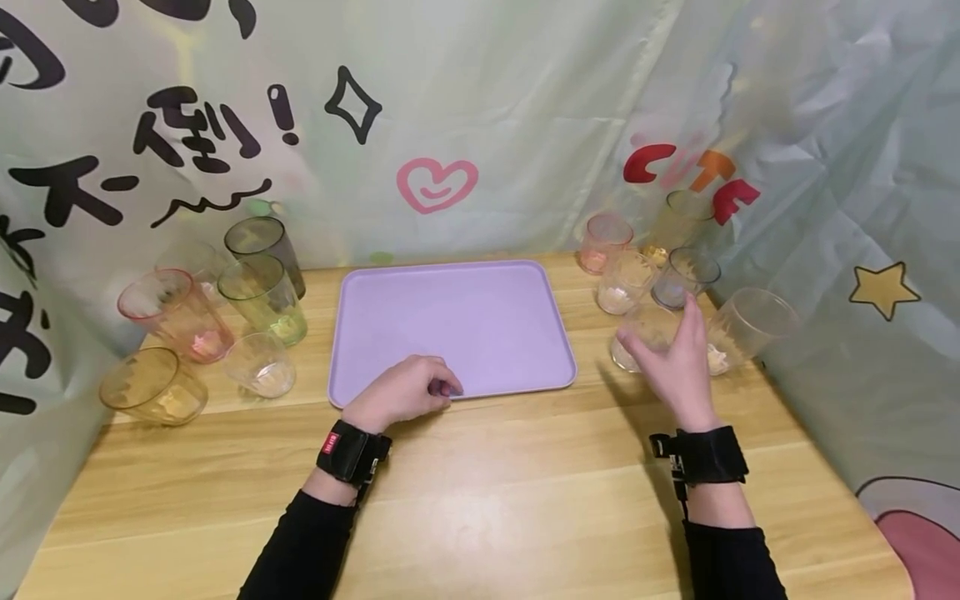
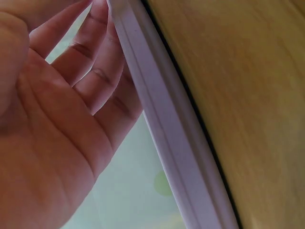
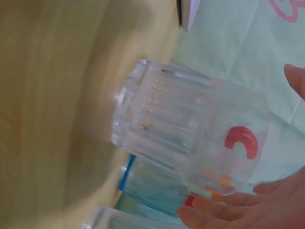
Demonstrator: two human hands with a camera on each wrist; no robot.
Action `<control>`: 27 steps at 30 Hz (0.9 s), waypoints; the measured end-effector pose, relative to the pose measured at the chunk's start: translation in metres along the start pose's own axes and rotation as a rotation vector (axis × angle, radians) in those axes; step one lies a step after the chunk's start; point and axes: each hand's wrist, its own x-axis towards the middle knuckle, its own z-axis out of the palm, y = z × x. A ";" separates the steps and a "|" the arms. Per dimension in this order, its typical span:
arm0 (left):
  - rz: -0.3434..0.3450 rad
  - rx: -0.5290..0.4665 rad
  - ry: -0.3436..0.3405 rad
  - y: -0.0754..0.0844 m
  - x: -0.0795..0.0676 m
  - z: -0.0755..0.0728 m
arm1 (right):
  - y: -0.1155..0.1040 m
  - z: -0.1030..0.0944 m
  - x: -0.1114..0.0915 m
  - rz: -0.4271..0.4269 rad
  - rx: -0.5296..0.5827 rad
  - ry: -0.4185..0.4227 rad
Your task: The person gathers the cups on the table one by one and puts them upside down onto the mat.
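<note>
My right hand (image 1: 681, 379) is at a short clear glass (image 1: 624, 357), thumb and fingers spread wide on either side of its rim. In the right wrist view that clear glass (image 3: 167, 121) has a ribbed lower part and stands upright on the wood. The fingers (image 3: 233, 210) appear beside its rim without closing round it. My left hand (image 1: 405, 389) rests by the front edge of the lilac tray (image 1: 450, 321), fingers loosely bent. The left wrist view has those fingers (image 2: 97, 78) near the tray's rim (image 2: 167, 138); contact is hard to tell.
Round the right hand stand a pink glass (image 1: 604, 248), another short clear glass (image 1: 617, 296), a blue-grey glass (image 1: 670, 293), a tall olive glass (image 1: 678, 223) and a tall clear glass (image 1: 753, 321). Several coloured glasses, including an amber one (image 1: 172, 404), stand left of the tray.
</note>
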 end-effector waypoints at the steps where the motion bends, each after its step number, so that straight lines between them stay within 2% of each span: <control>1: -0.001 0.001 0.000 0.000 0.000 0.000 | 0.002 0.001 -0.001 0.023 0.025 -0.005; 6: -0.013 0.005 -0.005 0.001 0.000 -0.001 | 0.009 0.004 -0.004 0.114 0.171 0.001; 9: -0.010 0.007 -0.006 0.000 0.000 0.000 | 0.013 0.006 -0.007 0.159 0.210 0.008; 16: -0.009 0.003 -0.007 0.000 -0.001 0.000 | 0.021 0.009 -0.009 0.223 0.191 -0.013; 20: -0.006 0.000 -0.008 0.000 -0.001 -0.001 | 0.020 0.008 -0.011 0.251 0.217 -0.036; 27: 0.003 -0.008 -0.001 0.001 -0.001 -0.002 | 0.063 0.025 -0.002 0.242 0.135 -0.013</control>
